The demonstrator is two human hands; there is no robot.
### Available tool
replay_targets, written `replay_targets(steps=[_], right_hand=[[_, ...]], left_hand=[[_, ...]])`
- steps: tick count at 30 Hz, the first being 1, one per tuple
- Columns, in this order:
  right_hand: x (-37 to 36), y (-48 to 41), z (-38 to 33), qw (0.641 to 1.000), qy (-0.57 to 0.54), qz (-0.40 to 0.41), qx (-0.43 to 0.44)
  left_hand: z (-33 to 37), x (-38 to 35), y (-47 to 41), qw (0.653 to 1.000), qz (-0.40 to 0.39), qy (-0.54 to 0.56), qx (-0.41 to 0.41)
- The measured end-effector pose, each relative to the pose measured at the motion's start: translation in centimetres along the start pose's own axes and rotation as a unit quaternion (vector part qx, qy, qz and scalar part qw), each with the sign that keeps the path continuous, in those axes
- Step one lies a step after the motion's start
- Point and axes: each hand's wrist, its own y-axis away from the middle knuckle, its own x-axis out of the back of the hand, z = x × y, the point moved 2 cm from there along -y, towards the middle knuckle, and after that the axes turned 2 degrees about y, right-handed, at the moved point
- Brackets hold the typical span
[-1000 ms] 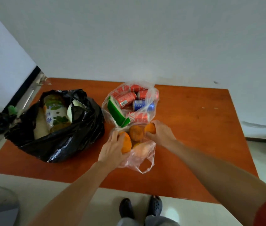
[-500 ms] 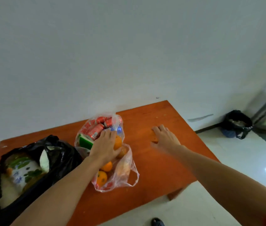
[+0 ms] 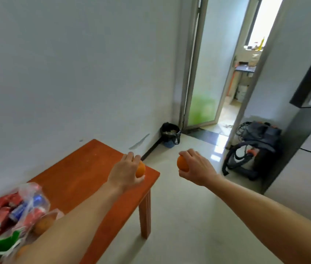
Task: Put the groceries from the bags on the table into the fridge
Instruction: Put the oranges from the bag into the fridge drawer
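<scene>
My left hand (image 3: 125, 173) grips an orange (image 3: 140, 169) above the right end of the red-brown table (image 3: 86, 172). Out over the floor, my right hand (image 3: 196, 168) holds a second orange (image 3: 182, 163). At the lower left a clear plastic bag (image 3: 27, 212) lies on the table with red and blue cans, a green carton and more oranges (image 3: 43, 224) inside. The black bag is out of view. A grey cabinet-like surface (image 3: 307, 155), possibly the fridge, stands at the right edge.
A small bin lined with a black bag (image 3: 170, 134) stands in the corner by the wall. A black vacuum cleaner (image 3: 253, 151) with cables sits on the floor beside an open doorway (image 3: 232, 77). Pale tiled floor (image 3: 189, 225) spreads between table and doorway.
Both hands have lifted out of the clear bag, each with an orange, and moved right. The view has swung right from the table to the doorway.
</scene>
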Motion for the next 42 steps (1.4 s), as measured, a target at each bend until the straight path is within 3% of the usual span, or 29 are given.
replay_targets(steps=[13, 19, 32, 42], right_hand=[[12.8, 21.1, 35.9, 0.970, 0.060, 0.058, -0.230], [16.9, 27.2, 48.7, 0.948, 0.076, 0.088, -0.297], [26.4, 26.1, 75.4, 0.891, 0.104, 0.177, -0.404], [37.8, 23.8, 92.7, 0.864, 0.131, 0.251, -0.416]], left_hand=[[42.4, -6.2, -14.2, 0.965, -0.003, 0.043, -0.260], [57.3, -7.9, -20.4, 0.934, 0.008, 0.064, -0.350], [83.8, -10.1, -41.0, 0.869, 0.054, 0.110, -0.479], [99.9, -5.9, -53.7, 0.854, 0.112, 0.160, -0.483]])
